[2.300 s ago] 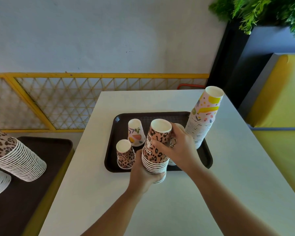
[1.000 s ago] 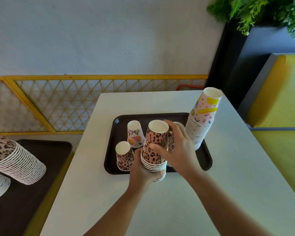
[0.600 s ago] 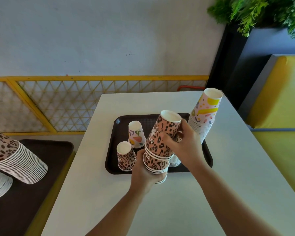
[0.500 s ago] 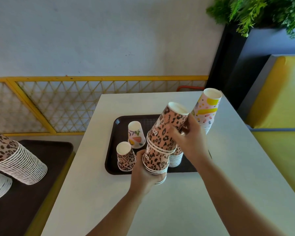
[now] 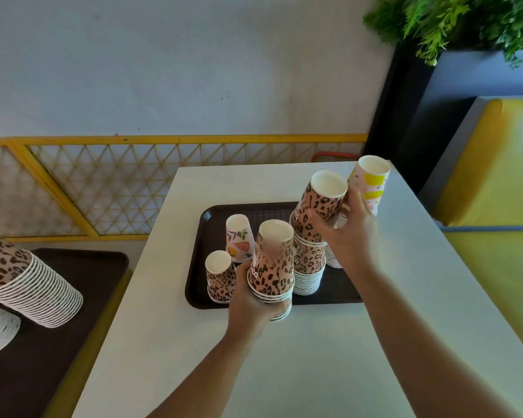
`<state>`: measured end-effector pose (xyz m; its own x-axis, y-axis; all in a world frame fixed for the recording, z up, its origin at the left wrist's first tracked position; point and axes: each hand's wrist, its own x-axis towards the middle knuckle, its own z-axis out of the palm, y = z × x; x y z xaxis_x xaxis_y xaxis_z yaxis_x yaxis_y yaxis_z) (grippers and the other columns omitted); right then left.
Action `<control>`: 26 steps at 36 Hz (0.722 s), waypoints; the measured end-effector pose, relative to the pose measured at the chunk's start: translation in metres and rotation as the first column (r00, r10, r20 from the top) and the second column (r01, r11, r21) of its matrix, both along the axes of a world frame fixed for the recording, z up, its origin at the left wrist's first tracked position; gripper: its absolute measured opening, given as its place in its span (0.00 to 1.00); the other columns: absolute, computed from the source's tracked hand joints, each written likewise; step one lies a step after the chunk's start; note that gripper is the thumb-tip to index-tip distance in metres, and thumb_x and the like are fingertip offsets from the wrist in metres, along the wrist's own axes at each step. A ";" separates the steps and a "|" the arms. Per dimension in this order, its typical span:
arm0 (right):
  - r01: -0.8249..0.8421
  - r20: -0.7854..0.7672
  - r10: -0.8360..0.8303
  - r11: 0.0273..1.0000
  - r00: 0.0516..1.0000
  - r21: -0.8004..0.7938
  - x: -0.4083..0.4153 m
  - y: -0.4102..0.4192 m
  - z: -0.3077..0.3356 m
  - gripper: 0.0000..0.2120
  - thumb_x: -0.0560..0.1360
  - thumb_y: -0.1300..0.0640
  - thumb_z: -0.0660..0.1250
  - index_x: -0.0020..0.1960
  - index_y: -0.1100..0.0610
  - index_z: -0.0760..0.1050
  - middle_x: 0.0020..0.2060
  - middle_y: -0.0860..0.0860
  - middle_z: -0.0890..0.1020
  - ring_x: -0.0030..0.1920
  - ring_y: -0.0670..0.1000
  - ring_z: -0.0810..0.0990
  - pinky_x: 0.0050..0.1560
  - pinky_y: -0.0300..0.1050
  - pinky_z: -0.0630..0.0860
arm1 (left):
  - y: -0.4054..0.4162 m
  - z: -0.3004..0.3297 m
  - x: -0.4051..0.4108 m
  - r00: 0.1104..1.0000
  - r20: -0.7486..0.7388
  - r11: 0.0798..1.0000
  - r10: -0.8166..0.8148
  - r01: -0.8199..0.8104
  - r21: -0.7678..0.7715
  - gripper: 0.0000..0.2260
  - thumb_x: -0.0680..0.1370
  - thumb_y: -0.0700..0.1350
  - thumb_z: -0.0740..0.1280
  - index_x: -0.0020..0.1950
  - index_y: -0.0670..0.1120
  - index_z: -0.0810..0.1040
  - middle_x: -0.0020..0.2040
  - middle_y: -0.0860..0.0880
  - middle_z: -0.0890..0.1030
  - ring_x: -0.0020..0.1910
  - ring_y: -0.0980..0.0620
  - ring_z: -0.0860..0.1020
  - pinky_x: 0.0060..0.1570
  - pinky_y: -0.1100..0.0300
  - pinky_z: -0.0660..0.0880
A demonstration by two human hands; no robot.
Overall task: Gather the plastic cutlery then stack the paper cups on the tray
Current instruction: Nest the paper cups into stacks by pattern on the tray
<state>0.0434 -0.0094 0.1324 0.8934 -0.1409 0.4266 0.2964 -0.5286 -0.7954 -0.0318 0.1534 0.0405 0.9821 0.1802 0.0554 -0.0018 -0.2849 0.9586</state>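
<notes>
A dark brown tray (image 5: 204,292) lies on the white table (image 5: 314,366). My left hand (image 5: 251,300) grips a short stack of upturned leopard-print cups (image 5: 274,263) at the tray's front edge. My right hand (image 5: 344,233) grips a leopard-print cup (image 5: 320,200), tilted, over a second leopard stack (image 5: 308,267) standing on the tray. Behind my right hand a tall colourful stack (image 5: 372,182) rises, its lower part hidden. A single leopard cup (image 5: 219,274) and a leaf-print cup (image 5: 239,236) stand upturned on the tray's left half. No cutlery is visible.
To the left, a lower surface carries another dark tray (image 5: 73,297) with long cup stacks lying on their sides (image 5: 27,282). A yellow lattice fence (image 5: 118,185) runs behind the table. A yellow bench (image 5: 495,206) and a planter with greenery (image 5: 465,19) are on the right.
My right hand lifted the upper leopard cups off the stack in my left hand and carried them right, over the second leopard stack on the tray. My left hand kept holding its stack.
</notes>
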 end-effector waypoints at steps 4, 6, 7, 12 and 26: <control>-0.034 -0.098 0.029 0.998 0.995 -0.050 -0.005 0.004 -0.008 0.36 0.65 0.46 0.75 0.68 0.53 0.66 0.63 0.49 0.74 0.64 0.49 0.71 0.63 0.45 0.69 | -0.002 0.004 0.000 1.000 -0.005 1.000 0.008 -0.008 -0.015 0.34 0.59 0.36 0.81 0.55 0.58 0.66 0.51 0.62 0.75 0.49 0.77 0.72 0.44 0.81 0.69; -0.016 -0.055 0.013 0.999 0.998 -0.039 -0.012 0.006 -0.004 0.36 0.66 0.46 0.74 0.70 0.53 0.64 0.66 0.48 0.72 0.66 0.48 0.68 0.63 0.40 0.66 | -0.003 0.007 -0.001 1.000 0.008 1.000 0.010 -0.010 -0.013 0.35 0.60 0.36 0.80 0.56 0.57 0.66 0.51 0.62 0.74 0.49 0.77 0.72 0.43 0.81 0.69; -0.017 -0.010 0.016 0.999 1.000 -0.030 -0.016 0.007 -0.003 0.35 0.66 0.46 0.74 0.69 0.53 0.65 0.64 0.47 0.72 0.64 0.46 0.69 0.61 0.34 0.66 | -0.003 0.008 -0.001 1.000 0.015 1.000 0.010 -0.010 -0.011 0.35 0.60 0.37 0.80 0.58 0.57 0.65 0.51 0.62 0.74 0.50 0.77 0.72 0.44 0.81 0.69; -0.158 0.034 0.160 0.986 0.987 -0.054 -0.035 0.022 -0.002 0.35 0.64 0.38 0.71 0.64 0.54 0.68 0.56 0.46 0.76 0.55 0.42 0.75 0.54 0.26 0.68 | -0.005 0.011 0.002 1.000 0.024 1.000 0.016 -0.016 -0.018 0.37 0.59 0.38 0.81 0.59 0.57 0.66 0.52 0.60 0.76 0.51 0.72 0.74 0.45 0.79 0.71; -0.194 -0.121 0.194 0.981 0.974 0.012 -0.042 0.034 -0.007 0.28 0.64 0.44 0.73 0.61 0.50 0.70 0.51 0.43 0.79 0.53 0.44 0.78 0.51 0.42 0.79 | -0.011 0.020 -0.002 0.999 0.042 1.000 -0.011 0.011 0.001 0.37 0.60 0.37 0.80 0.61 0.55 0.64 0.50 0.64 0.75 0.49 0.77 0.72 0.44 0.80 0.70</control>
<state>0.0010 0.0243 0.1249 0.9486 0.0401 0.3140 0.2951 -0.4707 -0.8315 -0.0343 0.1420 0.0609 0.9809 0.1689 0.0970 -0.0456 -0.2850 0.9574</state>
